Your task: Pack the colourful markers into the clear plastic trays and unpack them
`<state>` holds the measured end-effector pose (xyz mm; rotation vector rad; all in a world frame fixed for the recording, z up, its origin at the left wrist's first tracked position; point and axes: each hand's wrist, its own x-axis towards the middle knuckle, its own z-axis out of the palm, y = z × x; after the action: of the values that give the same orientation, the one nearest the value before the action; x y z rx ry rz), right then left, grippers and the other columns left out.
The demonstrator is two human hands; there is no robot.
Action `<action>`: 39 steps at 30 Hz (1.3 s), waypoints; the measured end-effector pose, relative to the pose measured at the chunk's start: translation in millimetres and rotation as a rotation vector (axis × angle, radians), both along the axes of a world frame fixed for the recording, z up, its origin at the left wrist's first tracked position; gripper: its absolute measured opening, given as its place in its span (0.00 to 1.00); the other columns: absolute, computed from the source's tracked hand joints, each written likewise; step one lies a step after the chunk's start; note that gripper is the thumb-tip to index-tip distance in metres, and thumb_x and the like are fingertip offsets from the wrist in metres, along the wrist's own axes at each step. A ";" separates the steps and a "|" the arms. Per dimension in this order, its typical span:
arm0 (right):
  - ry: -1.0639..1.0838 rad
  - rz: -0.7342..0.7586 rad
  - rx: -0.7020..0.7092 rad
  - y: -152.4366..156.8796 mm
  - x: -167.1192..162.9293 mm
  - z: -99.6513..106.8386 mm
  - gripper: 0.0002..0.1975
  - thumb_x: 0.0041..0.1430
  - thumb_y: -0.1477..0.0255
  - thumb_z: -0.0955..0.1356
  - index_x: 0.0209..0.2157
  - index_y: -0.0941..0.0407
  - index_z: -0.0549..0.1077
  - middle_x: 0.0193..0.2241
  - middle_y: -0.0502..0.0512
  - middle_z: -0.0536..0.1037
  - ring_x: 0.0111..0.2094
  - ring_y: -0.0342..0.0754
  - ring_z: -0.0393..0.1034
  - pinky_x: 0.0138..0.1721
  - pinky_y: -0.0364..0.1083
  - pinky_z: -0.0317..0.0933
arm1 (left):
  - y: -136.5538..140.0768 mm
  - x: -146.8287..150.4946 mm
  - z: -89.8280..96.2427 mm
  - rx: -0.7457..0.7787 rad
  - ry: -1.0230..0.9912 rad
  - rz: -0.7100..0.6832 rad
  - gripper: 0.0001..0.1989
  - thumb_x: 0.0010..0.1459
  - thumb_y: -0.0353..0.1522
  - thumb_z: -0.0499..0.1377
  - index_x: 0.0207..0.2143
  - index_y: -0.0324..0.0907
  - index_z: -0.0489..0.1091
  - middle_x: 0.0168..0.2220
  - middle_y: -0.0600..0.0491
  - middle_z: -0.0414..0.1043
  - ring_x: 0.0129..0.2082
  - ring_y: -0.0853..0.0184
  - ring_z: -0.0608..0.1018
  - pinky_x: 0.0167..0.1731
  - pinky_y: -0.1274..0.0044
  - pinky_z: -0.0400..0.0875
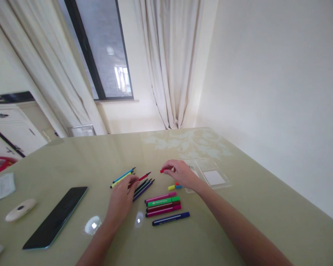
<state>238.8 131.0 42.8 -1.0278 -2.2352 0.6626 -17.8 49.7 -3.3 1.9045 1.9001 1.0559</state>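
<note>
In my left hand (122, 194) is an uncapped red marker (143, 177), its dark tip pointing up and right. My right hand (180, 171) pinches a small red cap (162, 170), apart from the marker. Beside my left hand lie uncapped markers, among them a blue one (123, 175), a yellow one (117, 184) and a dark purple one (144, 189). Loose yellow, blue and orange caps, including a yellow cap (171, 187), rest below my right hand. Nearer to me are several capped markers: a green one (162, 201), pink ones, a dark red one and a navy one (170, 218).
A clear plastic case (224, 180) lies behind my right wrist. At the left are a black tablet-like slab (57, 218), a whitish oval object (20, 210) and a paper sheet (1, 187). A wall (280, 111) borders the table's right side.
</note>
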 end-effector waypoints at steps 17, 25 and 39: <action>0.036 0.079 -0.052 -12.7 -9.8 8.8 0.07 0.64 0.70 0.71 0.39 0.53 0.84 0.34 0.52 0.84 0.35 0.46 0.75 0.39 0.43 0.64 | -3.4 26.1 8.1 0.046 -0.174 -0.159 0.15 0.65 0.42 0.54 0.42 0.46 0.77 0.42 0.50 0.81 0.43 0.57 0.80 0.45 0.67 0.74; 0.265 -0.001 -0.132 -15.4 5.7 31.9 0.08 0.60 0.68 0.71 0.36 0.56 0.84 0.32 0.53 0.84 0.35 0.47 0.76 0.39 0.45 0.68 | 15.7 41.0 48.8 0.151 -0.132 -0.252 0.14 0.65 0.39 0.56 0.40 0.44 0.79 0.39 0.50 0.80 0.40 0.61 0.80 0.42 0.72 0.73; 0.017 -0.099 -0.129 -46.1 22.4 -14.2 0.09 0.61 0.75 0.69 0.37 0.53 0.83 0.36 0.51 0.84 0.40 0.48 0.76 0.43 0.45 0.65 | 76.7 -52.2 37.9 -0.145 0.279 -0.065 0.16 0.61 0.39 0.52 0.39 0.42 0.77 0.41 0.46 0.82 0.40 0.57 0.81 0.45 0.67 0.73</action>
<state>261.2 84.9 28.6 -1.1836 -2.1347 0.7769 -70.1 126.4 34.6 2.1023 1.9787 0.6413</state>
